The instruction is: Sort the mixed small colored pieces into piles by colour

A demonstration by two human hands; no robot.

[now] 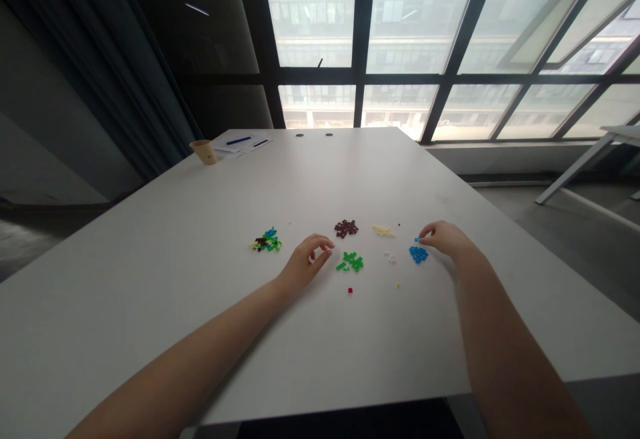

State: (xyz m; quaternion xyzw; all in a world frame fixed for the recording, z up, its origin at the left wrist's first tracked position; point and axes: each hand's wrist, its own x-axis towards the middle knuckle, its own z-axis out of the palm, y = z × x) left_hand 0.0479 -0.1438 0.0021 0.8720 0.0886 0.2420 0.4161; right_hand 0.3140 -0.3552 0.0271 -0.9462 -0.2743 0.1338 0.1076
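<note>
Small toy bricks lie in colour groups on a white table (150, 306). My left hand (306, 260) rests on the table with fingers curled, thumb and fingertips pinching something red that is too small to name, just left of a green pile (353, 262). My right hand (445, 238) has its fingertips on a tiny blue brick (416, 240) above the blue pile (419, 254). A dark brown pile (346, 228), a pale yellow pile (383, 230), a few white bricks (390, 258), a mixed pile (267, 242) and one loose red brick (350, 290) lie around.
A tan paper cup (205, 151) and papers with a blue pen (243, 142) sit at the table's far left corner. Large windows fill the wall behind. A white table leg (575, 172) stands at the right.
</note>
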